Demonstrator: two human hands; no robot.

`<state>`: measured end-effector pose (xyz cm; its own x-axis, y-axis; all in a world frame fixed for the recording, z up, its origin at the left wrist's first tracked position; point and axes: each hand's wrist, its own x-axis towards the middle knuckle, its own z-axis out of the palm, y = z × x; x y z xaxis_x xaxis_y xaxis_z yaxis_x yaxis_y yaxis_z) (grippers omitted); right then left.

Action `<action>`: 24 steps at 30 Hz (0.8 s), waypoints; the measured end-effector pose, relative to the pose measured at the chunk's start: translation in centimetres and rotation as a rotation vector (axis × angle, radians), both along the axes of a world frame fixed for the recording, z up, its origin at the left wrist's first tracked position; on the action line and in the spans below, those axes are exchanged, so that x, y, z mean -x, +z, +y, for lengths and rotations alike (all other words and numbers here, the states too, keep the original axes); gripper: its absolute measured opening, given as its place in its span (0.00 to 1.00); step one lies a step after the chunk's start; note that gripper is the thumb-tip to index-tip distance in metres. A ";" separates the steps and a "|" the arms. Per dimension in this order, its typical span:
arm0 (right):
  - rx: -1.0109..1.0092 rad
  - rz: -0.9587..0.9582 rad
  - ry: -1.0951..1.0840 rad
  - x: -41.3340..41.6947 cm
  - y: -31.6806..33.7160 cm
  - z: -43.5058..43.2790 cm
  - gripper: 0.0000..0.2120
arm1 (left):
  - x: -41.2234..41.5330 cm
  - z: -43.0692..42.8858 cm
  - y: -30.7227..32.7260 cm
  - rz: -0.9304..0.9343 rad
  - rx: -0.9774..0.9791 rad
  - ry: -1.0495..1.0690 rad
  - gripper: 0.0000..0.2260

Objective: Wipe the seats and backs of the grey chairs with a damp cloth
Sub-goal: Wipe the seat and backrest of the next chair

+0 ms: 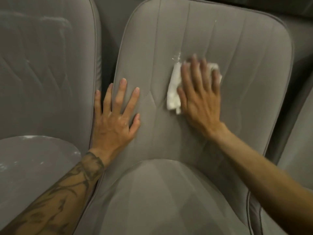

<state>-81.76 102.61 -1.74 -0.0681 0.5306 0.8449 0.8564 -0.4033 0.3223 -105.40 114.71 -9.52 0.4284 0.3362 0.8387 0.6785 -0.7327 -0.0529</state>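
Nearest, at the bottom of the view: the rounded seat cushion (160, 200) of the middle grey chair (237, 116), in smooth, velvety fabric. Across its left corner, a tattooed left forearm (59, 192); from the lower right, a bare right forearm (262, 175). Beside it on the left, the seat (33, 167) of a second grey chair, dotted with white specks (28, 137) along its rear rim. Further up, the left hand (115, 119), laid flat against the lower left of the middle chair's backrest (237, 56), with fingers (123, 89) straight and spread, grasping nothing, the little finger out at the piped edge. A little higher and to the right, the right hand (199, 92), palm down on a crumpled white cloth (173, 92), pressing it against the centre of the same backrest. Its fingers (194, 68), blurred, stretched out flat over the cloth rather than curled around it. Cloth showing on both sides of the hand: a long fold hanging past the thumb, a smaller bunch beyond the little finger. Just above the cloth, a few white flecks (177, 56) on a stitched seam of the backrest. At the far left, the quilted backrest (42, 65) of the second chair, upright just beside the middle one. At the right edge, part of a third grey chair (298, 141). Beyond the chair tops, more grey upholstery (110, 11), dim and indistinct.
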 end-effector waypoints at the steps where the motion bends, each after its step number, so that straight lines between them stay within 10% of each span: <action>1: -0.071 -0.017 -0.002 -0.5 2.5 1.3 0.26 | 0.0 0.1 0.0 0.001 0.000 0.000 0.32; 6: -0.341 0.049 -0.017 1.1 8.3 6.3 0.25 | -0.1 0.3 -0.3 -0.003 -0.007 0.008 0.32; 13: 0.126 -0.113 0.078 2.2 -2.3 0.6 0.26 | 0.0 0.2 -0.2 0.002 0.008 -0.005 0.32; 20: -0.308 0.019 0.001 0.8 9.9 7.0 0.24 | 0.0 0.3 -0.2 0.007 0.009 -0.003 0.31; 24: 0.052 0.016 0.081 4.0 -0.5 3.0 0.29 | 0.0 0.5 -0.3 0.008 -0.002 -0.001 0.32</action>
